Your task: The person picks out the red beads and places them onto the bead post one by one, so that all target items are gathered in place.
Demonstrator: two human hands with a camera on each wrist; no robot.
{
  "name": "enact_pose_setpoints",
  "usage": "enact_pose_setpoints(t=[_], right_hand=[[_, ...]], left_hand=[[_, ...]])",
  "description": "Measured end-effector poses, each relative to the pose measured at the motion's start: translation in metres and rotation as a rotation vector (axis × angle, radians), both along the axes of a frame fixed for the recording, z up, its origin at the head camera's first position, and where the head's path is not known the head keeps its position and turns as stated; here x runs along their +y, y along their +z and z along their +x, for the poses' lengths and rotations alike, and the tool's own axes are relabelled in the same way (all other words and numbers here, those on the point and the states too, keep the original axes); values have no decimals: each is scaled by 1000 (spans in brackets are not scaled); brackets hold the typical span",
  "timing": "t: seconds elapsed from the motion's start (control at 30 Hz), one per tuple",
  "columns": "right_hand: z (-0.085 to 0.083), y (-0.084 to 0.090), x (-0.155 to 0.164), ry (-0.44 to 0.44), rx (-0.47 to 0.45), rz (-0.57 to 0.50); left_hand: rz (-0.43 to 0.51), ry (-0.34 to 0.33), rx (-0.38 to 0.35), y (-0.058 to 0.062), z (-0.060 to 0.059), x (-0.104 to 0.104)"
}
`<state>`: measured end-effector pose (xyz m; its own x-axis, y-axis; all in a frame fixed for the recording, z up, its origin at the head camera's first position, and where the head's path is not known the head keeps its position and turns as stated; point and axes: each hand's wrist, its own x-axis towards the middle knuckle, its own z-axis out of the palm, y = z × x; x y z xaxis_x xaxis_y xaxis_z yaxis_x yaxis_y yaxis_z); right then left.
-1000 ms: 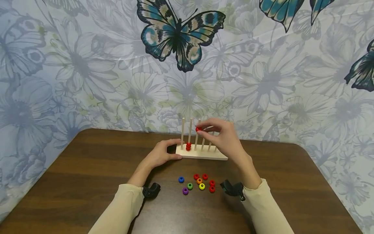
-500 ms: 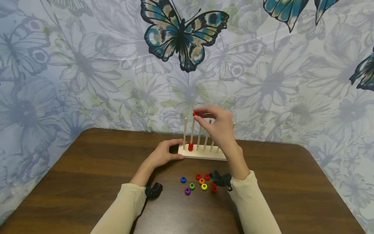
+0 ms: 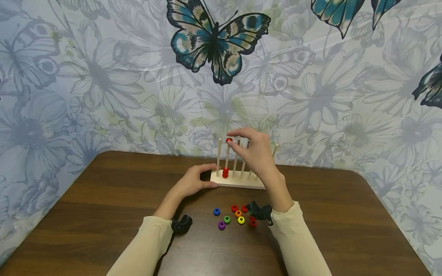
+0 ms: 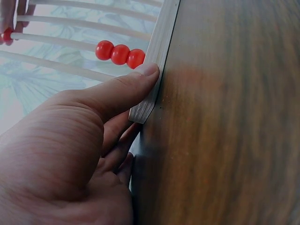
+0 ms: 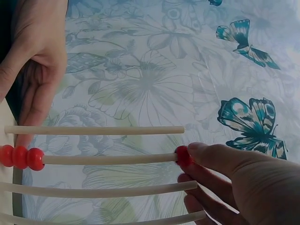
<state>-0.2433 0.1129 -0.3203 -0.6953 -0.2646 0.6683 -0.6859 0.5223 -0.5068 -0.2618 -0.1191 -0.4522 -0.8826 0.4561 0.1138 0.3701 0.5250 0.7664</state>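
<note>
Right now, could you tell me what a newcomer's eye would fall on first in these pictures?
Probably the right hand, pinching a red bead at the top of the second peg from the left on the wooden peg rack, where three red beads are stacked. The left hand grips the rack's left end, and loose coloured beads lie in front.

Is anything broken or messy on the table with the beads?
Nothing looks broken. The wooden peg stand sits flat, its pegs straight, three red beads stacked neatly. The loose beads lie scattered on the table, which seems ordinary. The right hand holds another red bead.
</note>
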Motion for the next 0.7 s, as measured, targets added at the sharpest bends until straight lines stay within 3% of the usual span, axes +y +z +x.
enact_pose_setpoints(t=[0.17, 0.4, 0.57, 0.7], right_hand=[[3, 1, 4, -31, 46, -30], [18, -1, 25, -7, 68, -122], [40, 5, 38, -13, 124, -126], [58, 8, 52, -33, 116, -129]], left_hand=[[1, 6, -15, 2, 2, 0], [-4, 8, -17, 3, 4, 2], [-16, 13, -16, 2, 3, 1], [-18, 4, -9, 2, 3, 1]])
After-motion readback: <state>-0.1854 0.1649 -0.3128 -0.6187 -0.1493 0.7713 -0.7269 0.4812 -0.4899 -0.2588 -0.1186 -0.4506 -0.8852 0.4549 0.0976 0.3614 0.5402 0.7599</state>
